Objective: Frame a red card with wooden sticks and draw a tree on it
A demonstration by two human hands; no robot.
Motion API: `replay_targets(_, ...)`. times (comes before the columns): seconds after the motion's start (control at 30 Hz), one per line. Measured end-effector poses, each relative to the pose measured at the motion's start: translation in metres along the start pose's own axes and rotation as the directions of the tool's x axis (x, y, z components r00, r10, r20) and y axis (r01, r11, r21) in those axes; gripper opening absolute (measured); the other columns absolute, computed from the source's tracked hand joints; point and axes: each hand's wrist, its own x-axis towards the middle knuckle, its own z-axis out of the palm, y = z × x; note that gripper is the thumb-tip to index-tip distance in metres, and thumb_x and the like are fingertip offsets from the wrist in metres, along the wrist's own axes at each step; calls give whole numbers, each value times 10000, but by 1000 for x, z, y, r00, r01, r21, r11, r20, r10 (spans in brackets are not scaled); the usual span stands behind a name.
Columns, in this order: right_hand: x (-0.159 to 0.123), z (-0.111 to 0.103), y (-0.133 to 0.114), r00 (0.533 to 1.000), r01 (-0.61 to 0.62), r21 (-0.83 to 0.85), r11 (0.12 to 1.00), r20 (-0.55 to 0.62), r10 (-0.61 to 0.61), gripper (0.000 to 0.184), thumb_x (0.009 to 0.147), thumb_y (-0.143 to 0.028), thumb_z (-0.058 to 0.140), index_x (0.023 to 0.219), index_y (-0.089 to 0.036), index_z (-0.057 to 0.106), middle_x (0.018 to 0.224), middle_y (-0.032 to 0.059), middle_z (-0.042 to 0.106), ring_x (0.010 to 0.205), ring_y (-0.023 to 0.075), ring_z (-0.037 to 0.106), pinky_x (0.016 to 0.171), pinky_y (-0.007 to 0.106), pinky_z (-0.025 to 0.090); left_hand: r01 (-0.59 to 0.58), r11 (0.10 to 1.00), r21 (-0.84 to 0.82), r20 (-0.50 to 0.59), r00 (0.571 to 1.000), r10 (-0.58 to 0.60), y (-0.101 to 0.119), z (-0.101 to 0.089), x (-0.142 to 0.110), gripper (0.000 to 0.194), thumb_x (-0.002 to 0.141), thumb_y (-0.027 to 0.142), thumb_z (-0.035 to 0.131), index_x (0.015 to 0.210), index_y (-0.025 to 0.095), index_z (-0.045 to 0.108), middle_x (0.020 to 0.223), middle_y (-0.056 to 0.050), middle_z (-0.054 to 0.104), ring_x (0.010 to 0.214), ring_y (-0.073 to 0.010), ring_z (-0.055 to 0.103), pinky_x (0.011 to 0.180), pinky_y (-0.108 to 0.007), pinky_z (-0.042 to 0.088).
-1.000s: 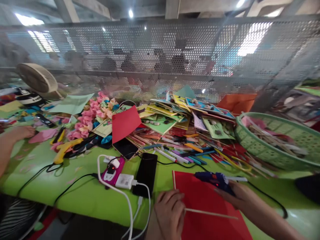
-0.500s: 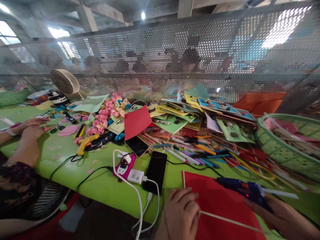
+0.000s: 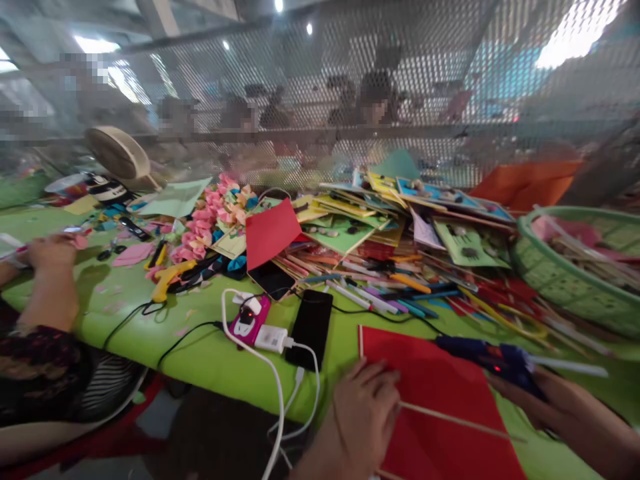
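Note:
A red sheet [image 3: 440,373] of card or paper lies on the green table before me, with a thin pale strip along its left edge. My left hand [image 3: 367,403] rests on its left part, fingers bent and closed on the end of a thin wooden stick [image 3: 460,420] that runs rightward across the red surface. In my right hand [image 3: 565,400] is a dark blue glue gun [image 3: 505,360], its nozzle pointing left over the sheet's upper edge. A small red light glows on the gun, and a whitish glue stick [image 3: 570,367] sticks out behind.
Beyond the sheet lie a black phone [image 3: 311,327], a magenta power strip [image 3: 250,327] with white cables, and heaped markers and cards [image 3: 345,233]. A green basket [image 3: 575,267] stands right. Leftward are a yellow glue gun [image 3: 167,280], a fan [image 3: 117,153] and a co-worker's hand [image 3: 53,253].
The view has tilted down a little, so the table things sit higher in the picture. My glue gun has shifted slightly right relative to the sheet. The co-worker's hands have moved a little.

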Motion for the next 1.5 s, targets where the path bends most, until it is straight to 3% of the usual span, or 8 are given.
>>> replay_targets(0.17, -10, -22, -32, 988, -68, 23, 997, 140, 64, 750, 678, -998, 448, 526, -266, 501, 505, 31, 513, 492, 194, 477, 501, 344, 384, 27, 999, -38, 52, 998, -25, 4, -15, 1, 203, 1033, 156, 511, 1100, 209, 694, 1400, -61, 731, 1400, -214, 609, 1251, -454, 423)
replay_targets(0.4, -16, -25, -42, 973, -121, 22, 992, 199, 114, 729, 760, -974, 462, 612, -260, 476, 528, -26, 405, 517, 155, 389, 511, 307, 309, 27, 997, -74, 56, 998, -22, 8, -20, 2, 198, 1064, 160, 493, 1105, 210, 679, 1421, -44, 720, 1434, -189, 577, 1251, -430, 408)
replay_targets(0.53, -12, -24, -49, 975, -83, 26, 996, 208, 76, 752, 755, -994, 442, 618, -256, 488, 516, -28, 412, 503, 150, 382, 499, 301, 293, 26, 998, -57, 66, 998, -22, 8, -20, 2, 192, 1059, 153, 505, 1097, 209, 685, 1426, -45, 717, 1433, -187, 575, 1247, -422, 408)
replay_targets(0.77, -6, -20, -50, 973, -10, -28, 1000, 228, 16, 637, 895, -827, 520, 682, -227, 537, 580, -19, 477, 567, 154, 429, 553, 305, 308, 34, 997, -76, 72, 997, -29, 9, -21, 3, 168, 1060, 154, 517, 1091, 204, 674, 1433, -40, 712, 1441, -182, 566, 1257, -408, 393)
replay_targets(1.2, -7, -25, -49, 980, -56, -75, 996, 184, 69, 712, 770, -947, 472, 581, -262, 503, 479, -8, 451, 486, 169, 439, 503, 314, 334, 42, 996, -72, 94, 995, -35, 9, -20, 2, 158, 1055, 155, 526, 1098, 205, 670, 1455, -30, 697, 1458, -179, 546, 1261, -412, 390)
replay_targets(1.5, -4, -18, -60, 979, -6, -13, 1000, 203, 9, 647, 817, -864, 531, 640, -242, 551, 529, 9, 519, 527, 188, 480, 525, 321, 369, 46, 995, -90, 68, 997, -39, 9, -19, 1, 183, 1058, 148, 500, 1100, 212, 667, 1448, -35, 701, 1442, -187, 568, 1260, -411, 386)
